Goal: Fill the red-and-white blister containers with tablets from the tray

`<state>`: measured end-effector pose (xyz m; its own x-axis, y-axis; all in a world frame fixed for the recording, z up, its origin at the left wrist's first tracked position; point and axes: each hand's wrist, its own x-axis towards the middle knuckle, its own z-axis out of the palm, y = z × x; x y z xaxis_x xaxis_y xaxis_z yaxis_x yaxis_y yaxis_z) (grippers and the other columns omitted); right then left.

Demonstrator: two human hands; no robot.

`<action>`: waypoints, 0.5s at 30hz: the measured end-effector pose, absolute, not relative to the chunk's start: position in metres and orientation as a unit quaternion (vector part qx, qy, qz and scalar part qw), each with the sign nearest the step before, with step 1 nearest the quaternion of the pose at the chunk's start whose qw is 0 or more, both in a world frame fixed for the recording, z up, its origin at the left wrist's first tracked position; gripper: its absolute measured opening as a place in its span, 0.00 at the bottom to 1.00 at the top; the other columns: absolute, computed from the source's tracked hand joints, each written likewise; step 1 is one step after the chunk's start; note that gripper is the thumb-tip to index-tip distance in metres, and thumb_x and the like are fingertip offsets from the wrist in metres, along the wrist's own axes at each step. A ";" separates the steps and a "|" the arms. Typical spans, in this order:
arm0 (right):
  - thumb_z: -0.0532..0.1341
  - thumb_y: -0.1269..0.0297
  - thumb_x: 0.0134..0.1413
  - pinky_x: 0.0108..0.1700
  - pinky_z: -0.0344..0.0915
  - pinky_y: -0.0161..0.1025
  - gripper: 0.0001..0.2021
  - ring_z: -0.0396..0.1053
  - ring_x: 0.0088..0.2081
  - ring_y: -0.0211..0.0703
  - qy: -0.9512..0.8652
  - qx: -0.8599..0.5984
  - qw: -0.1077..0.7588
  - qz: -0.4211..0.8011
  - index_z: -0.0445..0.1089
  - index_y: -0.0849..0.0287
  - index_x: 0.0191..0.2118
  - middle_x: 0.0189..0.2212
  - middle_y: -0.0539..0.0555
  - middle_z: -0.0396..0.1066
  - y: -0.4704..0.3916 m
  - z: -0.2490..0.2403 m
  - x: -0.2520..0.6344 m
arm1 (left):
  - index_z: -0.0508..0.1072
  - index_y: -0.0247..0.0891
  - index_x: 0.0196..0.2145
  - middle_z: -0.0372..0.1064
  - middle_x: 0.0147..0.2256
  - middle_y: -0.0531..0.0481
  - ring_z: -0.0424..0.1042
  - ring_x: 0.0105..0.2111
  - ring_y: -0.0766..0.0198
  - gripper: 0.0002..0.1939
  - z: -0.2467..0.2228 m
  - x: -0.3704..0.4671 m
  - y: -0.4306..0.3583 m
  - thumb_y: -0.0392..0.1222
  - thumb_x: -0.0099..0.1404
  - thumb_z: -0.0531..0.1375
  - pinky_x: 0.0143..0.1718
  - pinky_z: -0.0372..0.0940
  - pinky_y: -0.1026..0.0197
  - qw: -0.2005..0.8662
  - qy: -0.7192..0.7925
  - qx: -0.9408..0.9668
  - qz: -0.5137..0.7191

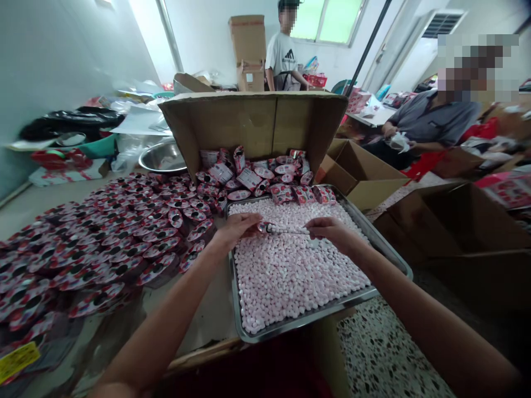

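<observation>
A metal tray [244, 326] full of small pale pink candies [290, 276] lies in front of me. Above its far half, my left hand [240, 228] is closed on a small red-patterned packet [263, 227]. My right hand [327, 229] pinches the end of a thin scoop [290, 230], which carries some candies and reaches to the packet. Several packets [282, 193] rest on the tray's far edge, before a cardboard box [232, 124] lying open towards me with more packets inside. Many upright packets [124, 232] with dark openings cover the table on the left.
A metal bowl [164, 156] sits beyond the left packets. Open cardboard boxes [373, 188] stand to the right of the tray. One person [284, 61] is at the back; another [435, 121] sits at the right, holding white plastic. A yellow label [19, 362] lies lower left.
</observation>
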<state>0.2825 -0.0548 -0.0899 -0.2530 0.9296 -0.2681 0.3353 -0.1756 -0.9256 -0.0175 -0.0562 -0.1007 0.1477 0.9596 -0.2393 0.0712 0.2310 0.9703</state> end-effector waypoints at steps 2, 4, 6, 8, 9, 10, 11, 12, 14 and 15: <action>0.66 0.59 0.38 0.26 0.51 0.35 0.11 0.57 0.21 0.35 -0.572 -0.571 0.272 0.523 0.74 0.61 0.30 0.18 0.49 0.69 -0.050 -0.094 0.279 | 0.75 0.35 0.51 0.76 0.40 0.44 0.75 0.35 0.60 0.39 -0.101 -0.021 -0.056 0.58 0.44 0.73 0.39 0.69 0.59 0.608 0.492 0.521 0.342; 0.64 0.63 0.41 0.25 0.49 0.34 0.08 0.55 0.20 0.34 -0.576 -0.599 0.255 0.494 0.74 0.60 0.30 0.17 0.48 0.68 -0.043 -0.094 0.276 | 0.74 0.37 0.52 0.74 0.45 0.43 0.75 0.40 0.57 0.42 -0.104 -0.020 -0.056 0.50 0.38 0.77 0.43 0.68 0.56 0.555 0.500 0.587 0.312; 0.62 0.66 0.44 0.24 0.48 0.34 0.07 0.55 0.20 0.34 -0.596 -0.624 0.229 0.450 0.75 0.60 0.31 0.18 0.48 0.69 -0.038 -0.089 0.273 | 0.76 0.38 0.49 0.70 0.51 0.42 0.72 0.47 0.52 0.39 -0.109 -0.015 -0.055 0.46 0.36 0.78 0.49 0.67 0.53 0.407 0.527 0.676 0.315; 0.60 0.68 0.47 0.24 0.50 0.34 0.07 0.58 0.20 0.35 -0.634 -0.640 0.193 0.390 0.76 0.60 0.31 0.19 0.48 0.70 -0.035 -0.079 0.268 | 0.78 0.40 0.45 0.67 0.55 0.41 0.67 0.54 0.49 0.31 -0.114 -0.008 -0.052 0.48 0.42 0.76 0.55 0.62 0.50 0.236 0.536 0.744 0.321; 0.59 0.69 0.48 0.25 0.51 0.35 0.08 0.59 0.21 0.35 -0.659 -0.642 0.174 0.351 0.76 0.60 0.31 0.19 0.49 0.70 -0.034 -0.071 0.264 | 0.78 0.40 0.44 0.68 0.53 0.41 0.66 0.54 0.48 0.27 -0.116 -0.005 -0.051 0.49 0.46 0.75 0.57 0.60 0.50 0.173 0.533 0.766 0.315; 0.59 0.70 0.48 0.26 0.52 0.35 0.09 0.61 0.22 0.36 -0.689 -0.638 0.157 0.306 0.77 0.60 0.31 0.20 0.49 0.71 -0.034 -0.062 0.259 | 0.78 0.41 0.44 0.71 0.50 0.42 0.66 0.53 0.48 0.23 -0.117 -0.003 -0.050 0.50 0.50 0.73 0.56 0.59 0.50 0.134 0.529 0.781 0.303; 0.59 0.71 0.48 0.27 0.53 0.35 0.09 0.64 0.24 0.37 -0.721 -0.629 0.141 0.254 0.77 0.59 0.31 0.22 0.50 0.73 -0.035 -0.053 0.253 | 0.79 0.41 0.43 0.74 0.46 0.43 0.68 0.50 0.49 0.21 -0.119 -0.002 -0.049 0.51 0.53 0.71 0.54 0.59 0.50 0.112 0.526 0.790 0.293; 0.59 0.71 0.48 0.28 0.54 0.35 0.09 0.65 0.26 0.38 -0.752 -0.616 0.126 0.198 0.78 0.58 0.31 0.23 0.51 0.74 -0.036 -0.043 0.245 | 0.79 0.42 0.43 0.75 0.42 0.44 0.68 0.47 0.50 0.19 -0.120 -0.001 -0.048 0.51 0.54 0.70 0.52 0.59 0.51 0.103 0.524 0.796 0.286; 0.61 0.71 0.46 0.30 0.54 0.36 0.09 0.67 0.29 0.40 -0.798 -0.588 0.094 0.091 0.79 0.56 0.30 0.25 0.53 0.75 -0.037 -0.023 0.227 | 0.79 0.43 0.44 0.76 0.39 0.46 0.69 0.44 0.51 0.20 -0.122 -0.001 -0.048 0.51 0.55 0.70 0.49 0.60 0.53 0.106 0.516 0.799 0.289; 0.62 0.72 0.46 0.30 0.53 0.37 0.08 0.67 0.29 0.41 -0.811 -0.578 0.074 0.053 0.79 0.56 0.29 0.25 0.54 0.74 -0.037 -0.013 0.218 | 0.79 0.43 0.45 0.76 0.38 0.46 0.69 0.43 0.52 0.21 -0.122 -0.001 -0.048 0.52 0.55 0.70 0.47 0.60 0.54 0.109 0.513 0.798 0.296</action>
